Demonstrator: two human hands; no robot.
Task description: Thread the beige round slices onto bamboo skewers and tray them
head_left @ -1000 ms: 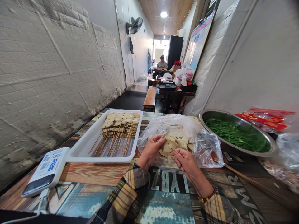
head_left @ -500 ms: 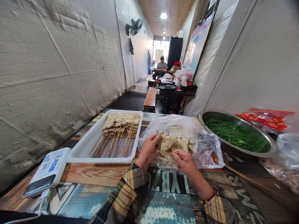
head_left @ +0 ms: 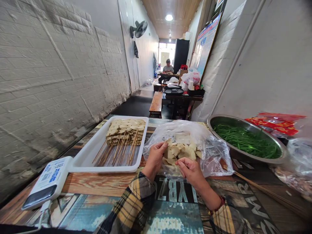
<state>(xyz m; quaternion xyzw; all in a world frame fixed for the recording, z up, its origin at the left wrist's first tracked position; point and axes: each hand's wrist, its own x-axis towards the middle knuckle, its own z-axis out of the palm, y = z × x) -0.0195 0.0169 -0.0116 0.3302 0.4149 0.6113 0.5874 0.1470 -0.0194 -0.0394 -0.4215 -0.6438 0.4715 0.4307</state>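
My left hand (head_left: 156, 158) is closed, thumb and fingers pinching the edge of a pale, thin, round slice (head_left: 169, 143) over an opened clear plastic bag (head_left: 215, 156). More loose slices (head_left: 187, 152) lie in that bag. My right hand (head_left: 191, 169) is closed in a pinch just right of the left one. A short bit of a thin skewer shows at its fingertips; the rest is hidden by the hand. To the left, a white tray (head_left: 80, 159) holds stacked skewered slices (head_left: 126, 126), their bamboo sticks (head_left: 119, 148) pointing toward me.
A metal bowl (head_left: 284, 152) of long green leaves (head_left: 243, 139) stands at right, with a red package (head_left: 273, 123) behind it. Loose bamboo skewers (head_left: 265, 190) lie at front right. A white device (head_left: 46, 182) with a cable sits at left. Further back, a person (head_left: 168, 67) sits at a table.
Both hands stay over the bag with nearly the same pinch; the right hand has shifted very slightly left. The whole view has moved a little.
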